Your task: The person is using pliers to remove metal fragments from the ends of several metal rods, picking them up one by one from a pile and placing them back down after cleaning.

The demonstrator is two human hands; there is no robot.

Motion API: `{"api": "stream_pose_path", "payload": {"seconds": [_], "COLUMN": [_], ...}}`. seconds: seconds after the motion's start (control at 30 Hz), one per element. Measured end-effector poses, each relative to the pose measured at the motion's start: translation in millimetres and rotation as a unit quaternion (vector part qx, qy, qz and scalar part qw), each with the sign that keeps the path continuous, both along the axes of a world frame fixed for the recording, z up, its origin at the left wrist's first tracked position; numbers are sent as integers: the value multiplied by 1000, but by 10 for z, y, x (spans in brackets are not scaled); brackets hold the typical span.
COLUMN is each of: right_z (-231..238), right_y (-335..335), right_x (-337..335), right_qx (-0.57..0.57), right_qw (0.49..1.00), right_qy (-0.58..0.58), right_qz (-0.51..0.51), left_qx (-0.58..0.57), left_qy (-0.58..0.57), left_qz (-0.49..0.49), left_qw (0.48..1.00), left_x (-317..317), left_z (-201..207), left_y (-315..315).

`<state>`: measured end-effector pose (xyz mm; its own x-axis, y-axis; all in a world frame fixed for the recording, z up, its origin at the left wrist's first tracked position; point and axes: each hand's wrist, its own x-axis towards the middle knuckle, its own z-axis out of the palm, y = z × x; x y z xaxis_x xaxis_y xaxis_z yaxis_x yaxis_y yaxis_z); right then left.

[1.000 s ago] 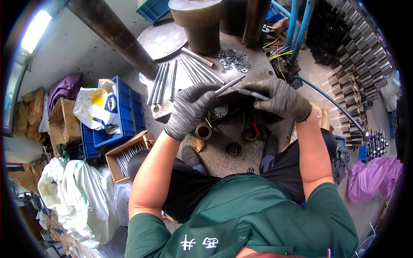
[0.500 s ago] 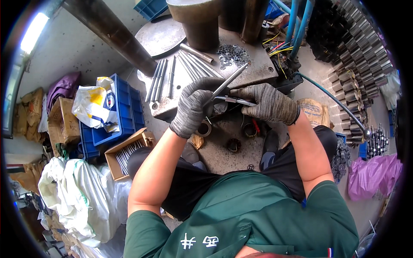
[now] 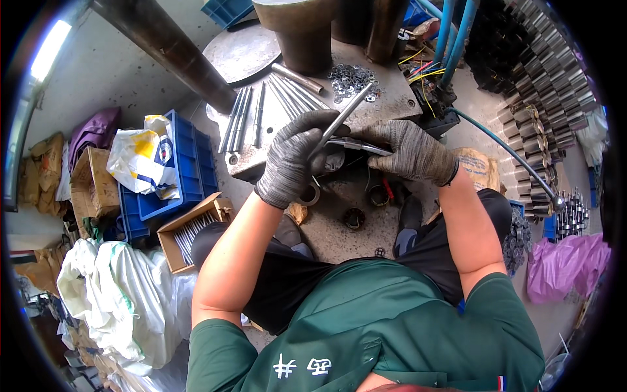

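Grey knit work gloves cover both hands. My left hand [image 3: 290, 153] is closed round a slim metal rod [image 3: 349, 111], which slants up and to the right out of the fist. Opposite it, my right hand [image 3: 415, 153] grips a short, shiny metal tool [image 3: 366, 146]. The tool's far end reaches the rod beside my left fingers; its exact kind and the contact point are partly hidden by the gloves. Beyond my hands, several similar rods [image 3: 287, 95] lie on a metal plate [image 3: 392, 111], near a pile of small metal clips or washers [image 3: 353, 81].
A thick steel column [image 3: 304, 39] stands on the plate. To the left are blue crates [image 3: 196, 157] and a cardboard box of rods [image 3: 192, 232]. Stacked metal cylinders [image 3: 532, 124] and a blue hose [image 3: 503, 150] are at the right. Round parts [image 3: 354, 219] lie between my feet.
My right hand has shifted slightly, and the tool's near end now tilts lower. The rod in my left hand stands a little steeper, its tip moved slightly left.
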<state>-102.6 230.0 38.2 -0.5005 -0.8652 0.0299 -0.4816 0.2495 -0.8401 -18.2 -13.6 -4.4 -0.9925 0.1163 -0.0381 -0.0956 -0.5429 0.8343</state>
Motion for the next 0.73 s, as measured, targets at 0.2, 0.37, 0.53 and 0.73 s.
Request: {"api": "stream_pose_path", "payload": {"seconds": [0.2,0.37,0.53,0.73], "right_z": [-22,-331,-702,-870], "right_y": [54,42,178,112], "right_x": [21,-85,-283,-325], "right_qx": [-6,-77,-8,-44], "right_qw": [941,986,921,880], "right_qy": [-335,5,277,406], "right_qz": [54,-150,-273,-244], "left_qx": [64,186,143,119], "left_qy": [-14,6,-2,-21], "left_qz": [-10,-29,-3,14], "left_qw": [998,982,990,993], "left_x": [-72,-120,-96,-76], "left_z": [-95,-217,-94,-16], "left_y": [-92,-201,-167,-146]}}
